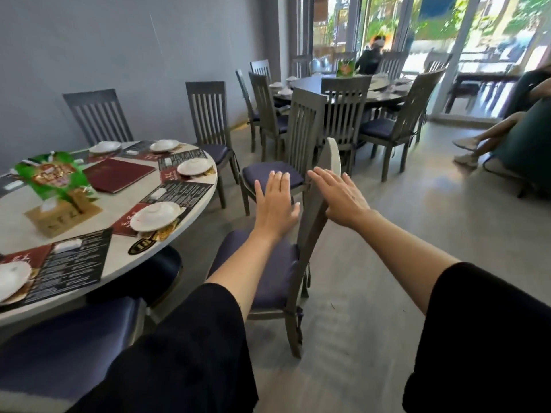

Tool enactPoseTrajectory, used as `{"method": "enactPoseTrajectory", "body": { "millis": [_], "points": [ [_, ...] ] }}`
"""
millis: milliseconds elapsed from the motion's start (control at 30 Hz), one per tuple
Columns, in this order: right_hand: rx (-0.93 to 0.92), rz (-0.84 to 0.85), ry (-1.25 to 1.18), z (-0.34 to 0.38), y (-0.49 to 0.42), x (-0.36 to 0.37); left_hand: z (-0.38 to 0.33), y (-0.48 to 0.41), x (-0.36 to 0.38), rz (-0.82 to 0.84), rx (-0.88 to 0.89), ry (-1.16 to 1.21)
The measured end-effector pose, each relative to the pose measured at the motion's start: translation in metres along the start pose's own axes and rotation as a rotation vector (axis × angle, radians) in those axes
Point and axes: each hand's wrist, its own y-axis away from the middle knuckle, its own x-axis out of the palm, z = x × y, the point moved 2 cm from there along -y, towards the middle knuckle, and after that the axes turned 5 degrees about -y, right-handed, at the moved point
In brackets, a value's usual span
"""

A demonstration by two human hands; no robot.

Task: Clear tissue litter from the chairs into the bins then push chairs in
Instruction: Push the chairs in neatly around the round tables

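Observation:
A grey wooden chair (pixel 310 234) with a dark blue seat cushion (pixel 268 275) stands just in front of me, beside the round white table (pixel 190 204). My left hand (pixel 275 204) is flat and open on the inner side of its backrest, fingers spread. On the outer side my right hand (pixel 343 198) is flat and open too, against the backrest's top. Neither hand holds anything. No tissue litter shows on this cushion. A second chair (pixel 286 171) with a bare blue cushion stands just beyond.
The table carries plates, placemats, a red menu (pixel 119 174) and a tissue box with a green sign (pixel 56 186). More chairs ring it. Another set table (pixel 343 84) stands farther back. People sit at the right (pixel 507 138). Grey floor lies open to the right.

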Motion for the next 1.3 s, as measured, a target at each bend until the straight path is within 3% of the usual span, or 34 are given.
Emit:
{"method": "enactPoseTrajectory", "body": {
  "millis": [267,467,567,667,833,933,1300],
  "points": [
    [-0.173,-0.025,-0.057,-0.108,-0.090,0.043,-0.001,-0.088,0.071,-0.042,-0.252,-0.007],
    [-0.373,0.158,-0.087,-0.178,-0.146,0.061,-0.027,-0.131,0.111,0.015,-0.485,0.005],
    [-0.508,0.138,-0.112,-0.204,-0.162,0.079,-0.036,-0.142,0.112,0.017,-0.530,0.007],
    [-0.551,0.070,-0.187,-0.210,-0.169,0.093,-0.044,-0.145,0.104,0.053,-0.558,-0.025],
    [-0.458,-0.059,-0.405,-0.207,-0.160,0.112,-0.093,-0.146,0.102,0.139,-0.527,-0.028],
    [-0.428,-0.045,-0.478,-0.206,-0.159,0.113,-0.127,-0.136,0.120,0.279,-0.468,-0.259],
    [-0.620,0.059,-0.273,-0.219,-0.164,0.104,-0.170,-0.134,0.134,0.170,-0.794,-0.520]
  ]
}}
